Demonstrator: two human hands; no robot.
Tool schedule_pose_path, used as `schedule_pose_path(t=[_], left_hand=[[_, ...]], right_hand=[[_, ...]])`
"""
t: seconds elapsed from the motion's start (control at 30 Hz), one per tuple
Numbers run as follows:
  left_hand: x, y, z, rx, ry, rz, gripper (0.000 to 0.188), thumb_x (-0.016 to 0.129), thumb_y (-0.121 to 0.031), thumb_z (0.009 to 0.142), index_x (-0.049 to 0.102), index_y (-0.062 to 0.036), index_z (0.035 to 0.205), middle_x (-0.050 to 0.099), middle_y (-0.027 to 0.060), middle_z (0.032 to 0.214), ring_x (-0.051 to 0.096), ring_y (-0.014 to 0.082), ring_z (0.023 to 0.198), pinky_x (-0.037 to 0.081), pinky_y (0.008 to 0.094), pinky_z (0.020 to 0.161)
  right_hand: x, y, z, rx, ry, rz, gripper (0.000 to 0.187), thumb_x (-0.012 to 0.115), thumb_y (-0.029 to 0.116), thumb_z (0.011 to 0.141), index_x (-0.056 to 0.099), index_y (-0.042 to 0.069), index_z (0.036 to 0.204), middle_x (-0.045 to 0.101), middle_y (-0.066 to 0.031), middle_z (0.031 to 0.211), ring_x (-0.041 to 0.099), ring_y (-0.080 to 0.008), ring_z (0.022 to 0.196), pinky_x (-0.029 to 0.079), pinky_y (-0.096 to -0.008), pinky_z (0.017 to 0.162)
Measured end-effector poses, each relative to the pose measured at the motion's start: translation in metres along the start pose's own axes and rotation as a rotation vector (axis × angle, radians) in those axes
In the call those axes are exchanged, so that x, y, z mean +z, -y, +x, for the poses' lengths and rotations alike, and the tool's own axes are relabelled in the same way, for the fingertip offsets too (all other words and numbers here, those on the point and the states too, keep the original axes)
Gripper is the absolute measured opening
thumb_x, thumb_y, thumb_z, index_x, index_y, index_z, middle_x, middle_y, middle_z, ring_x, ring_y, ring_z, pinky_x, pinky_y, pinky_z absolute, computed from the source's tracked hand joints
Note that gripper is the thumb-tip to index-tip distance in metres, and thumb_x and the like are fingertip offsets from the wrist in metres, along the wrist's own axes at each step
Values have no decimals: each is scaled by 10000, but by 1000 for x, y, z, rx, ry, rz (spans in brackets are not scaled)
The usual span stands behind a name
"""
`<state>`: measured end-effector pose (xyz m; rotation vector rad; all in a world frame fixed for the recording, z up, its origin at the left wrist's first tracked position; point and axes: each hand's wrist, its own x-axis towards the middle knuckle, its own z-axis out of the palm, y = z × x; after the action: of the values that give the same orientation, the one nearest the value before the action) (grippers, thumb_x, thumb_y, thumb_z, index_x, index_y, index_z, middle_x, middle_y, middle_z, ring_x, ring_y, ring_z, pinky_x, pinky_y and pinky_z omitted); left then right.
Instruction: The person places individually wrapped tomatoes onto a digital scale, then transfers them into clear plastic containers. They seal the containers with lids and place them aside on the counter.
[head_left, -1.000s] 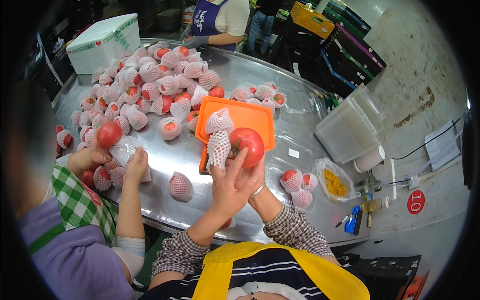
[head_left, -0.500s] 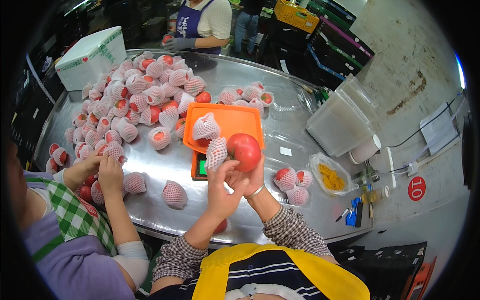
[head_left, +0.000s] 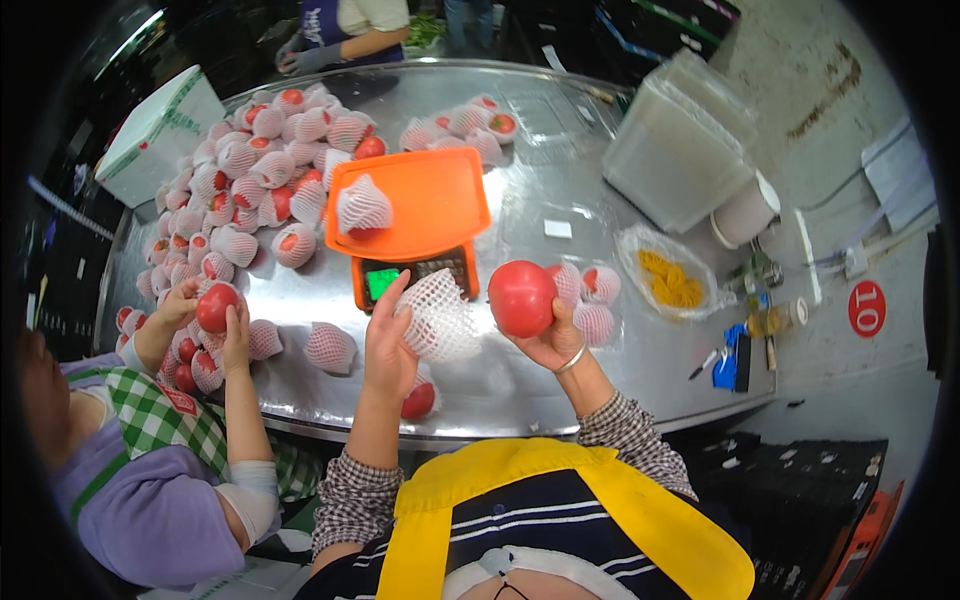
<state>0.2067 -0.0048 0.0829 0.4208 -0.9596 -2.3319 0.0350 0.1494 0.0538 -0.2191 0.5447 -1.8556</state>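
Observation:
In my right hand (head_left: 560, 340) is a bare red tomato (head_left: 522, 299), gripped from below and held above the metal table. My left hand (head_left: 388, 345) pinches a white foam net sleeve (head_left: 440, 315) that hangs open, apart from the tomato. Just beyond both hands stands a scale (head_left: 415, 277) with a green display and an orange tray (head_left: 450, 195). One netted tomato (head_left: 363, 205) lies on that tray. Below the sleeve, near the table's front edge, sits another partly netted tomato (head_left: 420, 398).
A large heap of netted tomatoes (head_left: 250, 165) fills the table's left side, by a white foam box (head_left: 160, 130). A co-worker (head_left: 150, 480) at left holds a tomato (head_left: 216, 308). Clear plastic boxes (head_left: 670, 150) and a bag of yellow rubber bands (head_left: 668, 280) stand at right.
My hands have moved apart, the tomato to the right and the sleeve to the left, the sleeve now spread wider. The co-worker at left now holds up a bare tomato. The view has shifted.

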Motion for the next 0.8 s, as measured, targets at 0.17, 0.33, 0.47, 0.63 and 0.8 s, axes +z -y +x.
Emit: schedule_pose_path(t=[0.17,0.33,0.47,0.63,0.8], left_hand=[[31,53,-12,-232,65,216,617,542,80,842,338,-9,1418,550,131,1230,583,171,1054,473,284,910],[31,107,-21,-658,92,113,592,580,11,868,353,-27,1414,582,184,1200,620,244,1031,513,359,900],[42,128,-26,-720,129,-141,591,584,-100,904,323,-44,1431,566,206,1219,580,277,1126,489,411,955],[80,122,-17,-776,332,83,667,650,-168,859,334,-52,1435,553,150,1255,567,233,1124,451,370,975],[114,126,-6,-660,634,339,586,665,-131,819,463,-57,1364,536,94,1275,521,182,1141,386,316,1015]], right_hand=[[-41,-1,-66,180,-9,40,876,806,406,659,403,78,1365,521,-97,1304,522,-251,1185,427,-411,1019],[-70,10,-129,255,-59,-36,860,804,318,651,408,-25,1333,543,-133,1265,571,-245,1124,474,-386,967],[-103,9,-152,209,-146,-191,713,777,139,684,452,-11,1300,584,-116,1201,584,-222,1090,470,-366,961],[-99,40,-154,75,-146,-984,707,826,195,626,503,3,1225,599,-132,1143,599,-241,1044,477,-352,926],[-76,51,-149,28,-91,-1374,810,883,261,538,477,33,1201,600,-153,1086,607,-267,994,485,-358,878]])
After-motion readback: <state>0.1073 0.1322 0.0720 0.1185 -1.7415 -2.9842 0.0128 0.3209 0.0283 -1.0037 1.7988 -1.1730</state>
